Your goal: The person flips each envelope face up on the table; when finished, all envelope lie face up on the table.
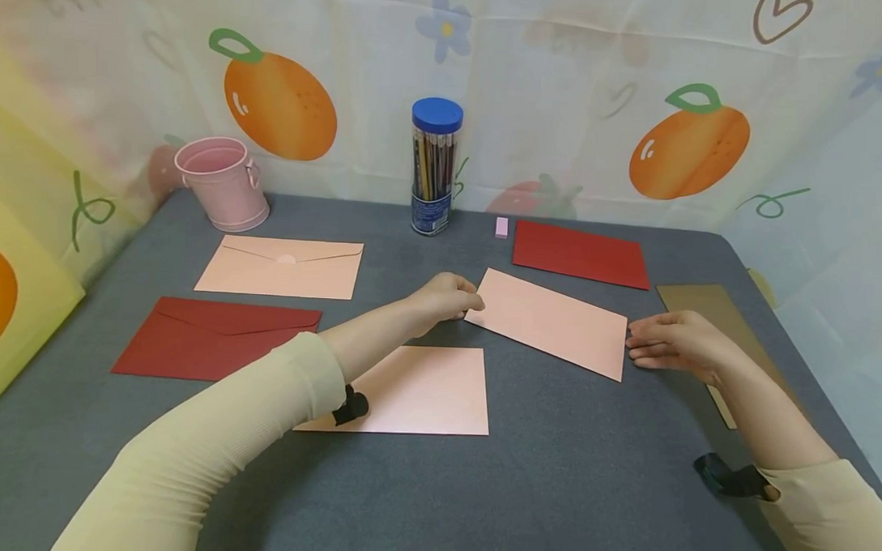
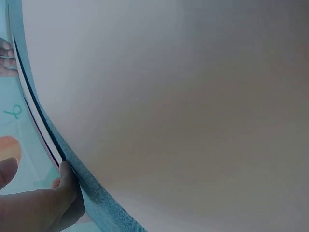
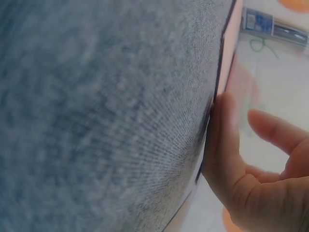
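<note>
A pale pink envelope (image 1: 556,320), plain side up, lies at a slant on the table between both hands. At its left end, my left hand (image 1: 443,298) touches the edge with its fingers, the thumb (image 2: 7,171) held apart above. Straight fingers of my right hand (image 1: 675,342) touch the right end; its thumb (image 3: 277,130) also stands away from the paper. Below the left forearm is another pink envelope (image 1: 430,389), partly covered by the wrist strap. A red envelope (image 1: 580,252) lies just behind the slanted one, and a brown envelope (image 1: 727,318) is partly hidden by the right forearm.
On the left lie a pink envelope (image 1: 280,278) and a red envelope (image 1: 205,344), both flap side up. A pink bucket (image 1: 225,187), a blue-lidded tub of pencils (image 1: 435,166) and a small pink block (image 1: 502,227) stand along the back, before a patterned cloth.
</note>
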The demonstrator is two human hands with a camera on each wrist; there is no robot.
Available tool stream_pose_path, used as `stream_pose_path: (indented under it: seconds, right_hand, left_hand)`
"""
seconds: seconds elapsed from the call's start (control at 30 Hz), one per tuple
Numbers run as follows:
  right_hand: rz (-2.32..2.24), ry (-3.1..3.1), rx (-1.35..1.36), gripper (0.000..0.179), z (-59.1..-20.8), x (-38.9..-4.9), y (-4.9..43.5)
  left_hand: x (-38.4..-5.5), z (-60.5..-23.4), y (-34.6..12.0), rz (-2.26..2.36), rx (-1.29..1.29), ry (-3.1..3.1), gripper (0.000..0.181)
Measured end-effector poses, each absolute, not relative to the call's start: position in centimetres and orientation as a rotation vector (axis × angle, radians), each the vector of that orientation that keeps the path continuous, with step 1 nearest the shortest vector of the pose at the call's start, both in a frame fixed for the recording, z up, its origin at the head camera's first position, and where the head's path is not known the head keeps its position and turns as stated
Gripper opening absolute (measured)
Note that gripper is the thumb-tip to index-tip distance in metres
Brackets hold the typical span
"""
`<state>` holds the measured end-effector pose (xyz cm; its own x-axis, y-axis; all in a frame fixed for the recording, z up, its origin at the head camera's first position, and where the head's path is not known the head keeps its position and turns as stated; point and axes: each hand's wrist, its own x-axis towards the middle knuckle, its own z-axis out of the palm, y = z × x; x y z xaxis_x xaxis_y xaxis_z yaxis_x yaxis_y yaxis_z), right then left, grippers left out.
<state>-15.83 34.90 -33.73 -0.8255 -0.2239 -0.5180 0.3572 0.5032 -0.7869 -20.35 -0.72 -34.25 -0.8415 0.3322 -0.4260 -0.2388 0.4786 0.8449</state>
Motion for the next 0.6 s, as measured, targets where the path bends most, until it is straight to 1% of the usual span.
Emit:
stream_pose_path:
  seconds: [0.27,0.33,0.4,0.53,0.6]
  right_hand:
    - [-1.387,2.132,0.141,0.061,-33.9,-16.1,34.7]
    - [-1.414,2.127,0.139,0.059,-33.9,-16.1,34.7]
    - [-1.450,2.125,0.141,0.051,-33.9,-16.1,34.6]
    - [-1.579,2.084,0.168,0.016,-33.6,-16.0,34.6]
    - [-1.657,2.040,0.178,0.005,-33.4,-16.0,34.6]
  left_hand:
    - [-20.5,-34.5,-0.8,1.474,0.057,2.117,0.053]
    - [-20.4,-34.4,-1.0,1.501,0.038,2.128,0.049]
    - [-20.4,-34.3,-1.1,1.522,0.026,2.151,0.044]
    - [-20.6,-33.9,-1.5,1.579,0.026,2.151,0.036]
    - [-20.7,-33.8,-1.8,1.604,0.030,2.133,0.035]
